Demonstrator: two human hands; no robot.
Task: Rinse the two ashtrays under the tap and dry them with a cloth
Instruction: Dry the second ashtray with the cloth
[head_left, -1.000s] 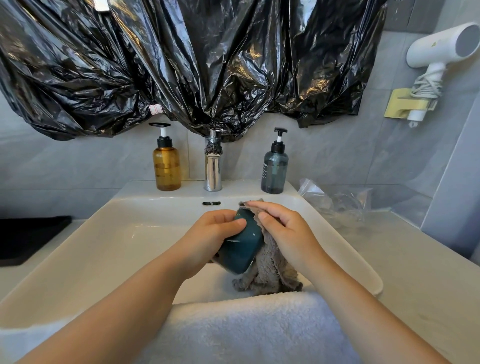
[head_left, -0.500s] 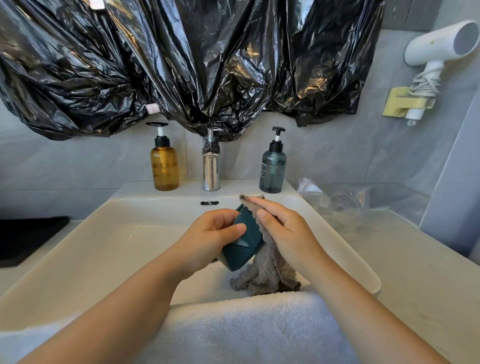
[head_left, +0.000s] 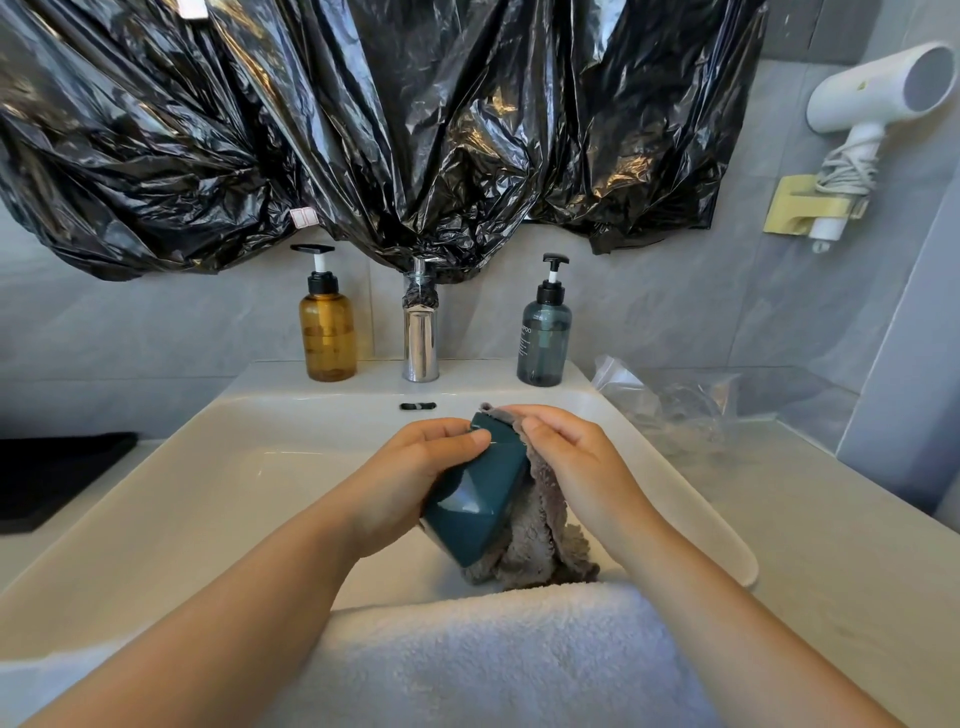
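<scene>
The ashtray (head_left: 475, 506) is over the sink (head_left: 156, 467), cloth (head_left: 540, 525) at its right, tap (head_left: 421, 343) behind.

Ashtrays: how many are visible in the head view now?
1. The teal ashtray is held over the sink by the left hand, with the grey cloth held against it by the right hand. A second one is not visible; it may be hidden.

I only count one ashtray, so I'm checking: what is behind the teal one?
A grey cloth lies behind the ashtray, held there by the right hand, and hangs below it. Its far side is covered; no second ashtray shows.
</scene>
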